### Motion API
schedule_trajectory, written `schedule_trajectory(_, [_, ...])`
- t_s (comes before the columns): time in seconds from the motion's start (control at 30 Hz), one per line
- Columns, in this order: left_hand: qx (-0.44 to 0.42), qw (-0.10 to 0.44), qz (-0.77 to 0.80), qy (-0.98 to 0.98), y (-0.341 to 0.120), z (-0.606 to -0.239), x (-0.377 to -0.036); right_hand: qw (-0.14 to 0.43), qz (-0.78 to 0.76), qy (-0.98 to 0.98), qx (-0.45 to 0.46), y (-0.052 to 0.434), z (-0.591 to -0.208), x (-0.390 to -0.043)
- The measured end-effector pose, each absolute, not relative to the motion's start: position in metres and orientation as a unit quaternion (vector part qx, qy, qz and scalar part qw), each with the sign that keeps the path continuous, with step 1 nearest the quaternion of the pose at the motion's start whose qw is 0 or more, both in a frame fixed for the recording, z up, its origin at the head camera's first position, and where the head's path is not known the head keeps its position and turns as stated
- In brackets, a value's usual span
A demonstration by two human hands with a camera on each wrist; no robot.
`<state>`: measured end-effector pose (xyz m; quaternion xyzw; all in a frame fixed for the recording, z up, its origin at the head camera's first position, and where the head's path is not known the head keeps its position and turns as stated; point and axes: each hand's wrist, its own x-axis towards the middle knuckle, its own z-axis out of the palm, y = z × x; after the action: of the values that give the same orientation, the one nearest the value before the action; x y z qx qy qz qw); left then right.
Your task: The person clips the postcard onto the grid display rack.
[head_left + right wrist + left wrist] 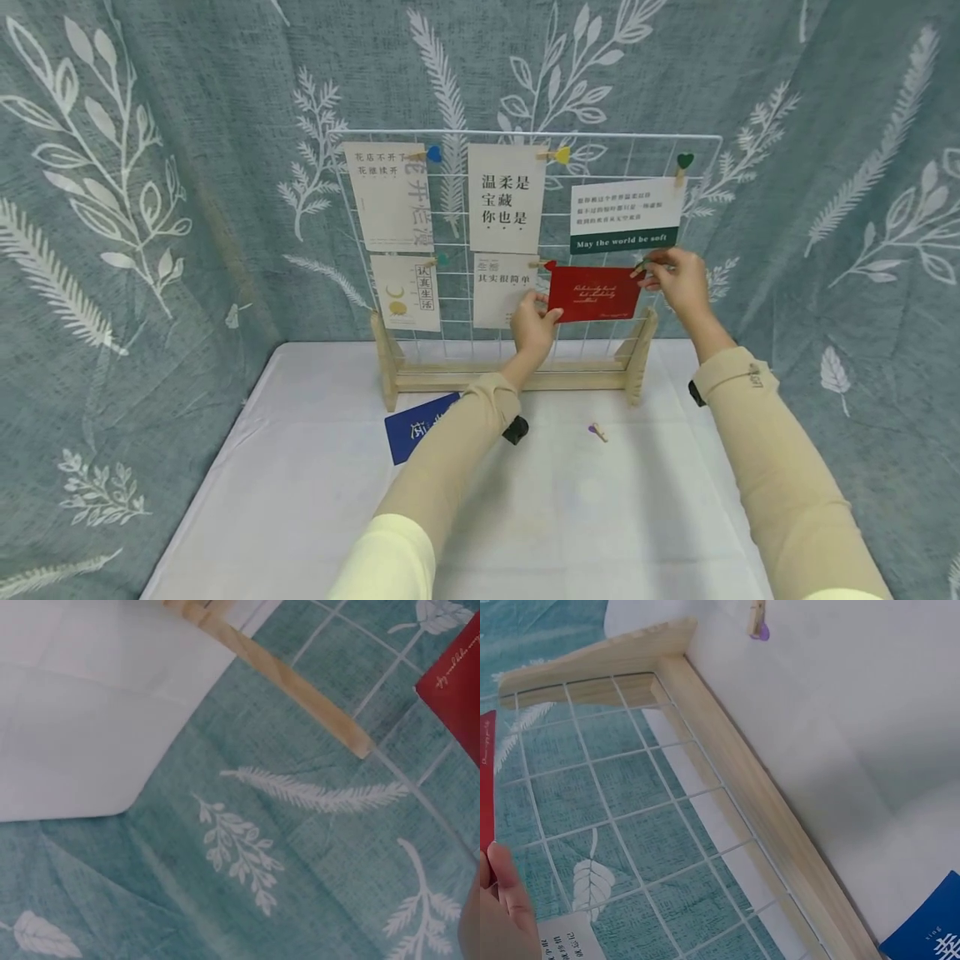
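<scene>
A red card (pixel 594 293) is held flat against the white wire grid (pixel 457 333), in the lower row at the right. My left hand (pixel 534 323) pinches its lower left corner. My right hand (pixel 675 277) pinches a small wooden clip (pixel 640 267) at the card's upper right corner. The left wrist view catches only the card's red edge (pixel 486 780) beside a fingertip (pixel 510 889), and the right wrist view shows a red corner (pixel 457 682).
Five other cards hang clipped on the grid, which stands in a wooden base (pixel 517 379). A blue card (pixel 420 427) and a loose purple-tipped clip (pixel 597 432) lie on the white table (pixel 300 500). Leaf-patterned teal cloth surrounds the table.
</scene>
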<state>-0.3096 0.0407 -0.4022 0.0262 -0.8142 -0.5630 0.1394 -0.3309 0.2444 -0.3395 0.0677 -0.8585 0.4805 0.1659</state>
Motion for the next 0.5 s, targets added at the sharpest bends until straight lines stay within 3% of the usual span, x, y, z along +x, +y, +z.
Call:
schedule_trajectory(0.23, [0.043,0.162,-0.557,-0.814,0.0455,-0.4030,-0.3101,0.131,0.485,-0.863,0.055,0.2469,-0.3395,-0.3285])
schedule_trajectory(0.5, [0.055,0.176,-0.512,-0.839,0.0474,-0.4043,-0.3102,0.148,0.466,-0.870,0.067,0.2464,-0.3414,-0.3297])
